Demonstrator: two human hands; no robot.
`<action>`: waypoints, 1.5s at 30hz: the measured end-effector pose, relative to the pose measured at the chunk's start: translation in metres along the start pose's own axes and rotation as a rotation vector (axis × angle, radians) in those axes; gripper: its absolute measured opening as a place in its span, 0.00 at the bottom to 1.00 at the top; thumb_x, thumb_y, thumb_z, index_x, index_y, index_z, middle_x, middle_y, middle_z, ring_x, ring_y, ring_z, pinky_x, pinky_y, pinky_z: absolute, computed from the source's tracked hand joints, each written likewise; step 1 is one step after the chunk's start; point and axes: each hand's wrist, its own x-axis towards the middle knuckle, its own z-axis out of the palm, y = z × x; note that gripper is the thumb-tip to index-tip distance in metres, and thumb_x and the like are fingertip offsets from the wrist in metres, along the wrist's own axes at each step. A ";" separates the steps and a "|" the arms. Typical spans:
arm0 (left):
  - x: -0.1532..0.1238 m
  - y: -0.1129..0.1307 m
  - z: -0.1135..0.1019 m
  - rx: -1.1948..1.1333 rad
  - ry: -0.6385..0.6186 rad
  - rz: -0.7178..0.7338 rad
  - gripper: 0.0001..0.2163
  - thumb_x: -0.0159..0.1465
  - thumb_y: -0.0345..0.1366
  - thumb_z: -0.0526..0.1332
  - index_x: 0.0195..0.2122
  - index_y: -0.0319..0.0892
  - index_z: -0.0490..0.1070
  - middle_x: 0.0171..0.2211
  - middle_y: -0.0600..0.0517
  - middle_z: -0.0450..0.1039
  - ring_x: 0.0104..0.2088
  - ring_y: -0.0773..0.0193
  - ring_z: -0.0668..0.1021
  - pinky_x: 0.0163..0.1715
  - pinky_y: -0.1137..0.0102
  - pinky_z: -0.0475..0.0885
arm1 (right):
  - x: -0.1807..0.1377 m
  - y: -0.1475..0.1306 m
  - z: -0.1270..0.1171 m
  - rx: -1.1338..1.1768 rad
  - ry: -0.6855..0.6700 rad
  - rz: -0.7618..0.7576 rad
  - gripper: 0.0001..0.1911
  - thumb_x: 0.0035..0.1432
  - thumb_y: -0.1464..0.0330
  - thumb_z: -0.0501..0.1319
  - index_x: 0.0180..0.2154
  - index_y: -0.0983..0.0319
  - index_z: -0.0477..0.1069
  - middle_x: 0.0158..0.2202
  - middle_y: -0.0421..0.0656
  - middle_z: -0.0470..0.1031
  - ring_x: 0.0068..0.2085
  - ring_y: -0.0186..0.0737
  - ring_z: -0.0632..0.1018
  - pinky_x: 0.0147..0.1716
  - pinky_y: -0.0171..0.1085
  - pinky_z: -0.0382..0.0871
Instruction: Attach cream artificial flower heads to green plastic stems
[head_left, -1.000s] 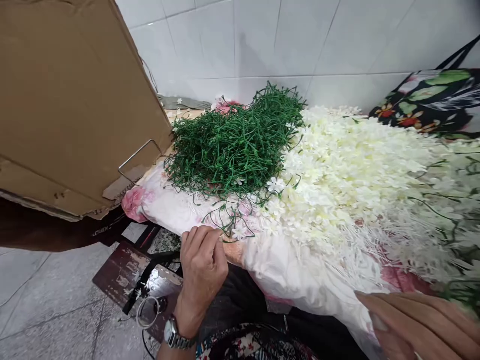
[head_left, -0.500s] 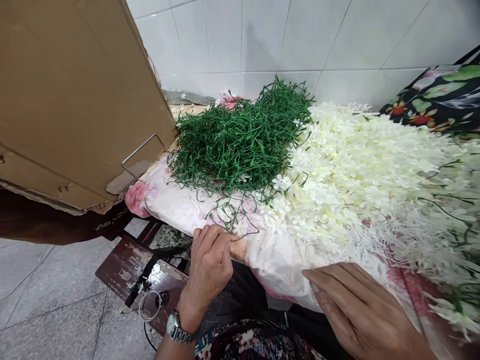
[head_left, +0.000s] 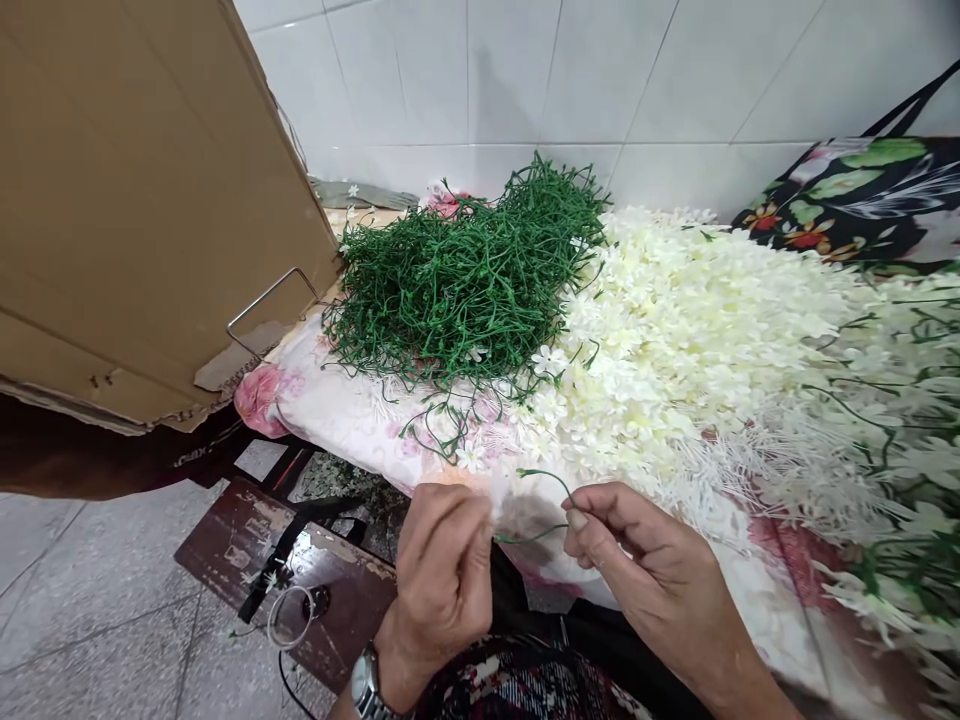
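Note:
A thin green plastic stem with curved branches is pinched between the thumb and forefinger of my right hand. One branch arches up to the left, another runs towards my left hand. The fingers of my left hand are closed together beside that lower branch's end; what they hold, if anything, is hidden. Just beyond both hands lie a tangled heap of green plastic stems and a wide heap of white artificial petals. Loose stems and a white flower lie between the heaps and my hands.
A large cardboard box stands at left. The flowered tablecloth covers the table against a tiled wall. Below left is a worn wooden stool with a roll of tape. A floral bag sits at back right.
My right hand has moved left and up and now pinches a green stem. My left hand has drawn back slightly from the table edge. The view has shifted a little to the right.

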 end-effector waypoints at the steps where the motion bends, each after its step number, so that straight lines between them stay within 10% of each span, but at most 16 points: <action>1: -0.004 0.000 0.001 -0.102 0.042 -0.072 0.16 0.57 0.20 0.55 0.45 0.40 0.67 0.35 0.48 0.68 0.37 0.63 0.71 0.36 0.68 0.68 | -0.002 0.001 0.002 0.091 0.014 0.060 0.09 0.59 0.63 0.54 0.31 0.62 0.67 0.19 0.37 0.70 0.20 0.30 0.71 0.20 0.28 0.66; 7: -0.008 0.021 0.019 -0.911 -0.122 -0.717 0.19 0.57 0.42 0.63 0.49 0.45 0.71 0.43 0.46 0.73 0.44 0.57 0.74 0.45 0.66 0.68 | -0.005 -0.006 0.021 0.327 -0.124 0.117 0.11 0.59 0.61 0.54 0.29 0.61 0.64 0.21 0.37 0.69 0.22 0.29 0.70 0.21 0.27 0.66; 14: 0.005 0.015 0.012 -1.001 0.329 -0.945 0.06 0.54 0.36 0.67 0.23 0.40 0.77 0.29 0.49 0.77 0.33 0.65 0.76 0.36 0.73 0.71 | 0.007 -0.015 0.032 -0.093 -0.231 -0.345 0.05 0.60 0.72 0.52 0.35 0.62 0.66 0.27 0.39 0.73 0.26 0.31 0.73 0.26 0.30 0.67; 18: 0.005 -0.006 -0.004 -0.905 0.455 -0.874 0.06 0.50 0.36 0.68 0.23 0.38 0.76 0.26 0.50 0.75 0.20 0.72 0.71 0.25 0.74 0.69 | 0.035 -0.017 0.034 -0.521 0.036 -0.600 0.07 0.60 0.74 0.52 0.34 0.64 0.68 0.28 0.45 0.72 0.31 0.38 0.73 0.30 0.36 0.67; 24: 0.000 -0.018 -0.004 -0.818 0.419 -0.893 0.05 0.55 0.34 0.64 0.26 0.37 0.74 0.23 0.53 0.70 0.18 0.76 0.63 0.18 0.79 0.60 | 0.062 -0.014 0.052 -0.889 -0.057 -0.563 0.07 0.56 0.77 0.54 0.28 0.65 0.69 0.30 0.47 0.70 0.32 0.42 0.71 0.32 0.40 0.66; 33: -0.001 -0.010 0.006 -0.417 0.055 -0.658 0.08 0.56 0.26 0.60 0.37 0.41 0.71 0.32 0.51 0.72 0.32 0.65 0.75 0.32 0.72 0.70 | 0.036 -0.012 0.028 -0.296 -0.047 -0.568 0.07 0.58 0.77 0.53 0.29 0.65 0.66 0.27 0.43 0.68 0.29 0.34 0.71 0.27 0.33 0.66; 45: 0.001 0.009 0.020 -0.288 0.018 -0.175 0.08 0.58 0.22 0.58 0.35 0.41 0.70 0.28 0.52 0.70 0.31 0.65 0.73 0.31 0.71 0.69 | 0.005 -0.003 0.004 -0.171 0.106 -0.581 0.07 0.54 0.80 0.56 0.32 0.64 0.67 0.27 0.42 0.71 0.31 0.33 0.72 0.28 0.32 0.69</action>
